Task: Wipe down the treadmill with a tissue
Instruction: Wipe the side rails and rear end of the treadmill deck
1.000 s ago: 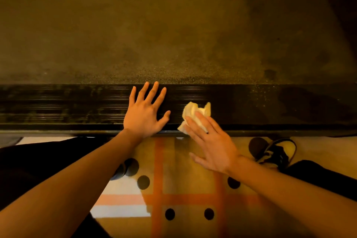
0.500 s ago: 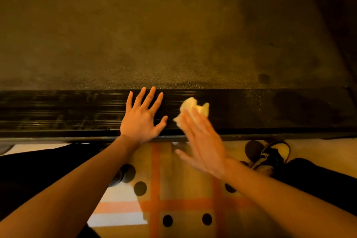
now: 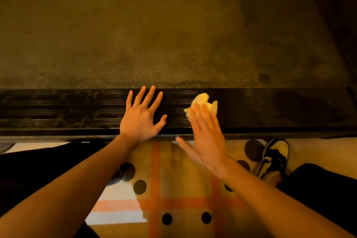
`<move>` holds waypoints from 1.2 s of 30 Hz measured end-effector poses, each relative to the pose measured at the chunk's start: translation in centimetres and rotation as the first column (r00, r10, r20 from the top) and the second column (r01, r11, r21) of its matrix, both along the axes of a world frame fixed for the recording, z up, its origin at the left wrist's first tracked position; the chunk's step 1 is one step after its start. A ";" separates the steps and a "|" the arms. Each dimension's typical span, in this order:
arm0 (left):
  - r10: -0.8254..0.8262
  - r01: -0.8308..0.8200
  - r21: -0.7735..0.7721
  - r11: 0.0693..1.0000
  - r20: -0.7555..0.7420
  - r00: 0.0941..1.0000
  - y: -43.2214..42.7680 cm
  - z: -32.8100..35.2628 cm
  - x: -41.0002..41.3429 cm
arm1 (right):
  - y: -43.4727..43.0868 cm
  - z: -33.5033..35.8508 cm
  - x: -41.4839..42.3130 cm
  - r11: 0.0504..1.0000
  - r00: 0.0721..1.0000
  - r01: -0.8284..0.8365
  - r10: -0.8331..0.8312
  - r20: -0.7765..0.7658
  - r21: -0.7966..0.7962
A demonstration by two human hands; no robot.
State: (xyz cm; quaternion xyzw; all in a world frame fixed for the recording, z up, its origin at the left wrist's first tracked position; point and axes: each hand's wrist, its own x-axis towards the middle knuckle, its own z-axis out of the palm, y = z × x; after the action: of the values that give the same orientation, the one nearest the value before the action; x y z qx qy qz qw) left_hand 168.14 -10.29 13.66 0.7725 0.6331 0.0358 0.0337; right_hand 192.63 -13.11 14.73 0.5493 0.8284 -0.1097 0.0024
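Tissue (image 3: 202,100), crumpled and pale, lies on the ribbed black side rail (image 3: 67,110) of the treadmill (image 3: 173,25), at about 3 o'clock from the left hand (image 3: 140,120) and just short of the grainy belt (image 3: 116,44) at its 12 o'clock. The right hand (image 3: 204,139) presses it down with straight, close-set fingers, nothing curled round it. The left hand lies flat and spread on the same rail, fingers pointing to 12 o'clock, holding nothing, apparently as a brace. The likely trouble is the wad itself. Pinned only by flat fingertips, it could slip out or roll up on the ribs, so that bare fingers drag over the dusty grooves. A thin tissue may also tear or shed on that ridged surface, and a bunched pad probably skips the channels between ribs. Speckled marks at 9 o'clock along the rail suggest much is still unwiped. Against half a second ago, the tissue and right hand have slid a little toward 1 o'clock, nearer the belt's edge, while the left hand has kept its place. The patterned rug (image 3: 183,189) and a shoe (image 3: 274,156) lie at 6 and 4 o'clock.
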 end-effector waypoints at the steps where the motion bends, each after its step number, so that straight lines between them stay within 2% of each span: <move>1: 0.001 -0.001 0.000 1.000 -0.004 1.000 0.0 0.0 0.0 | 0.2 0.1 -0.6 0.999 0.999 -0.039 0.039 0.014 0.003; 4: -0.002 0.002 -0.004 1.000 0.000 1.000 0.0 0.1 -0.1 | -0.3 0.0 4.5 0.993 0.992 -0.116 0.116 0.054 0.000; 7: -0.005 0.005 0.001 1.000 0.007 1.000 0.0 0.2 0.1 | -1.7 -0.2 12.8 0.998 0.994 -0.053 0.051 0.097 0.019; 9: -0.005 0.005 0.010 1.000 0.006 1.000 0.0 0.1 0.0 | -2.1 -0.3 15.5 0.997 0.985 -0.071 0.069 0.159 0.012; 11: 0.000 0.000 0.009 1.000 -0.002 1.000 -0.1 0.0 0.1 | -1.4 -0.7 14.7 0.978 0.958 -0.205 0.194 0.213 0.029; 14: 0.010 -0.010 -0.002 1.000 -0.009 1.000 0.0 0.2 0.2 | -0.2 -1.7 9.5 0.903 0.892 -0.422 0.398 0.213 0.078; 16: 0.012 -0.012 -0.007 1.000 -0.014 1.000 0.0 0.3 0.3 | 0.3 -2.6 7.0 0.848 0.836 -0.522 0.486 0.256 0.094; 18: 0.013 -0.013 -0.005 1.000 -0.014 1.000 0.0 0.2 0.3 | 1.3 -2.9 7.9 0.807 0.805 -0.577 0.537 0.251 0.123; 20: 0.015 -0.015 0.004 1.000 -0.005 1.000 -0.1 0.1 0.1 | 2.2 -2.6 11.9 0.812 0.812 -0.573 0.545 0.209 0.110; 25: 0.023 -0.023 -0.015 1.000 -0.010 1.000 0.0 0.3 0.3 | 3.6 -1.2 23.4 0.843 0.827 -0.533 0.500 0.257 0.071; 29: 0.045 -0.045 -0.039 0.998 -0.013 0.999 0.0 0.5 0.5 | 2.2 -1.0 17.5 0.896 0.893 -0.439 0.427 0.143 0.066; 33: 0.140 -0.141 -0.064 0.988 -0.018 0.990 -0.1 0.8 2.4 | 0.9 -0.6 8.6 0.965 0.965 -0.258 0.259 -0.031 0.037; 36: 0.148 -0.149 -0.078 0.986 -0.013 0.989 -0.2 1.2 4.7 | 0.9 -0.2 8.8 0.974 0.972 -0.226 0.227 -0.056 0.016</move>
State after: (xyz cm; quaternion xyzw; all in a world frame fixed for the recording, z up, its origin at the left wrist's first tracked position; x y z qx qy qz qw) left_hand 172.86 -10.46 14.86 0.7215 0.6898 0.0105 0.0592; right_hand 201.43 -12.17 14.52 0.4479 0.8858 -0.1207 -0.0115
